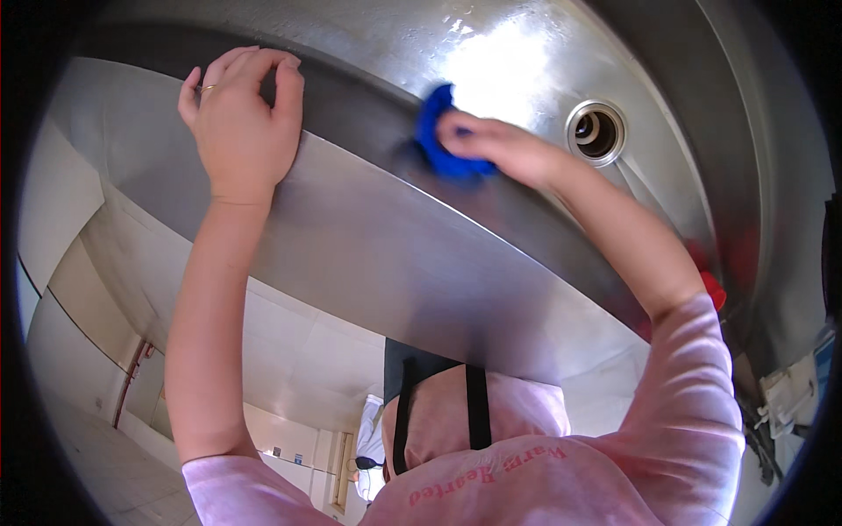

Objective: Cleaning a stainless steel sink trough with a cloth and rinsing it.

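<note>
A blue cloth (437,140) is bunched in my right hand (500,149), which presses it against the inner front wall of a stainless steel sink (386,197). Hand and cloth are slightly blurred by motion. Over at the left, my left hand (246,123) rests on the sink's front rim, its fingers bent over the edge and a thin ring on one of them. That hand holds no loose thing that I can see. To the right of the cloth, a round metal drain opening (596,132) is set into the wet, shiny sink floor.
Something red (712,291) sits by the sink behind my right elbow. White fittings and hoses (785,399) are at the lower right. Below the sink's front panel, a person in white (370,447) shows in the background at the lower left, near a tiled wall.
</note>
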Demonstrator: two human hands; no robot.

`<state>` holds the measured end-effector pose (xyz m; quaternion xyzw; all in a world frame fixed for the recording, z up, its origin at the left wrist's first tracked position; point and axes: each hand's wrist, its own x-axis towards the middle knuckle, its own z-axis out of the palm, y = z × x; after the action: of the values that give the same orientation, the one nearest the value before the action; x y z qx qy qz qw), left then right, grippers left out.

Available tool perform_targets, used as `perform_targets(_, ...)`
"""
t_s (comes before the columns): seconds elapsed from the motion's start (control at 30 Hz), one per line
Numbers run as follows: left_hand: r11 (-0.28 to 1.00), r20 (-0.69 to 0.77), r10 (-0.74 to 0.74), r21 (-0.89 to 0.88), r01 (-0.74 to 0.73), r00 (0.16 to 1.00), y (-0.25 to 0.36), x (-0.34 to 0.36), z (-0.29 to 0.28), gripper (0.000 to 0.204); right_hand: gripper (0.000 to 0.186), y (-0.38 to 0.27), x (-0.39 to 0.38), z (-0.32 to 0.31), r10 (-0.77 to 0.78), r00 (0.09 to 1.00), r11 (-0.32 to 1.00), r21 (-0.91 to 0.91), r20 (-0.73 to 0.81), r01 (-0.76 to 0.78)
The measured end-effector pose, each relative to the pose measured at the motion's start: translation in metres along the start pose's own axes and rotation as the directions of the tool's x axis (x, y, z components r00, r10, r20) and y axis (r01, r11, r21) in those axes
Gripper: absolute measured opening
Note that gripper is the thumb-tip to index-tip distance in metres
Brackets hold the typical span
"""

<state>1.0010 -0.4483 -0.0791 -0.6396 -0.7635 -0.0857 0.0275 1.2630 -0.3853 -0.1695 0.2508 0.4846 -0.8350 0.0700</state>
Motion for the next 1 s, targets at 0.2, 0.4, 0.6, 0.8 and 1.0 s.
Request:
perform_targets(0.2,1.000,0.044,0.012,0.012,-0.013,0.999,0.011,0.001,-0.001,0.016,0.023,0.101,-0.192,-0.033,0.346,0.923,0.915,-0.155,-0.170,-0.372)
perform_targets(0.4,0.999,0.018,0.027,0.020,-0.027,0.999,0.018,0.000,-0.003,0.019,0.024,0.111,-0.179,-0.026,0.293,0.900,0.931,-0.119,-0.322,-0.345)
perform_targets(0.6,1.000,0.032,0.000,-0.021,0.000,0.999,0.010,0.001,0.001,0.022,0.036,0.021,0.001,0.011,-0.333,0.927,0.889,-0.386,-0.171,0.248)
perform_targets(0.8,0.998,0.124,-0.013,0.070,0.004,0.992,-0.007,0.003,0.001,0.025,0.028,-0.037,-0.028,0.043,-0.339,0.938,0.909,-0.283,-0.075,0.306)
perform_targets(1.0,0.996,0.135,-0.044,0.079,0.033,0.990,-0.006,0.004,-0.003,0.026,0.022,0.064,-0.209,0.015,0.106,0.960,0.961,-0.222,-0.260,-0.167)
